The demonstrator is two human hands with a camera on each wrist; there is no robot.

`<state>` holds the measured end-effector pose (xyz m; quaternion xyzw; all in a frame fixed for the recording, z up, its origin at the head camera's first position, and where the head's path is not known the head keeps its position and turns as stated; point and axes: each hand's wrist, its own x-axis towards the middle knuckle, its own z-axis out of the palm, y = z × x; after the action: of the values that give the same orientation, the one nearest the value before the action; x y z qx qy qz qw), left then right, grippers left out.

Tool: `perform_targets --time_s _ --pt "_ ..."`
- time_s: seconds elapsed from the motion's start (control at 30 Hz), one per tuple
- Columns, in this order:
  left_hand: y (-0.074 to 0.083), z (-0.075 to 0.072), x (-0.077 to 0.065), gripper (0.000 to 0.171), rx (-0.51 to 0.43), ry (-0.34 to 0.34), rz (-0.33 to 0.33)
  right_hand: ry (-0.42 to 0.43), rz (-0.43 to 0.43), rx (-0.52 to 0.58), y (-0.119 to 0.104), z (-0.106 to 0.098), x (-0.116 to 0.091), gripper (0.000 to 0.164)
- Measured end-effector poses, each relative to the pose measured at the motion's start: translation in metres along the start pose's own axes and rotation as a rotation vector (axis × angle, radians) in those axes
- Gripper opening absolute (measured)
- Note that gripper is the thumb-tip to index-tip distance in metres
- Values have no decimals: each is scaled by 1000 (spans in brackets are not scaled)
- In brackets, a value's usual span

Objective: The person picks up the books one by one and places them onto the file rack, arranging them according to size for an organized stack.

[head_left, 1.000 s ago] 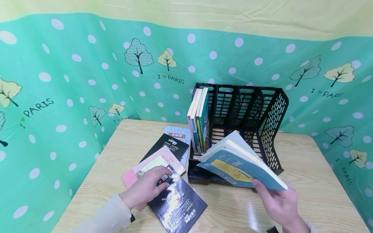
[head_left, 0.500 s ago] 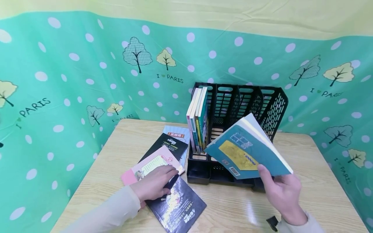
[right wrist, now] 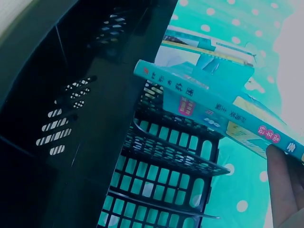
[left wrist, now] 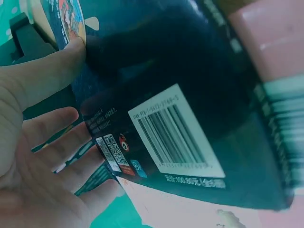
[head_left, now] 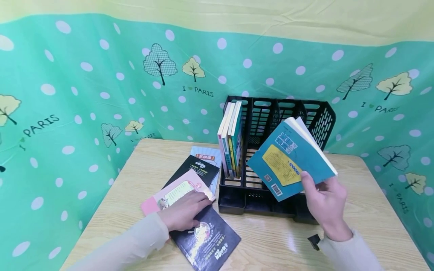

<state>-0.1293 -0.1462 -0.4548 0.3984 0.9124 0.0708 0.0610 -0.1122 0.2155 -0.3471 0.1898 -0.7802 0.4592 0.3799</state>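
My right hand (head_left: 327, 203) grips a teal book (head_left: 293, 162) by its lower right corner, thumb on the cover with the yellow patch and barcode. The book is held up and tilted in front of the black rack (head_left: 231, 201). Its spine (right wrist: 209, 102) runs across the right wrist view. My left hand (head_left: 185, 211) holds the edge of a glossy black book (head_left: 210, 237) at the table's front. In the left wrist view the thumb lies on its cover (left wrist: 190, 61), while the fingertips pass behind the edge. That book overlaps a pink book (head_left: 152, 205).
Several slim books (head_left: 230, 139) stand upright in the rack's leftmost slot. Another black book (head_left: 190, 171) and a light blue book (head_left: 207, 152) lie at the rack's left side. A polka-dot curtain (head_left: 118, 75) hangs behind the wooden table (head_left: 359, 210).
My right hand has raised the teal book and tilted it up so its cover faces me more. My left hand has stayed at the black book's edge, shifting slightly; the lifted edge has lowered.
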Motion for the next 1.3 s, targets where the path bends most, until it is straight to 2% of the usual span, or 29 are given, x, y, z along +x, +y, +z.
perform_targets --time_s 0.17,0.33,0.43,0.57,0.8,1.03,1.2,1.3 --pt "-1 0 9 71 90 -28 16 -7 36 -24 12 0 3 47" --pt "1 -5 18 70 142 -106 11 -34 81 -22 20 4 8 46" --pt "3 -8 22 69 148 -150 -5 -60 144 -12 20 8 15 42" --pt "5 -10 25 63 146 -176 -24 -106 247 -21 21 14 23 34" --pt "7 -11 27 61 132 -179 -34 -170 375 2 30 22 34 30" --pt "6 -11 25 64 129 -163 -19 -225 409 44 49 30 47 31" --pt "8 -13 24 73 194 -144 22 -234 444 34 56 27 57 33" --pt "9 -14 24 72 209 -131 31 -245 460 14 57 26 64 36"
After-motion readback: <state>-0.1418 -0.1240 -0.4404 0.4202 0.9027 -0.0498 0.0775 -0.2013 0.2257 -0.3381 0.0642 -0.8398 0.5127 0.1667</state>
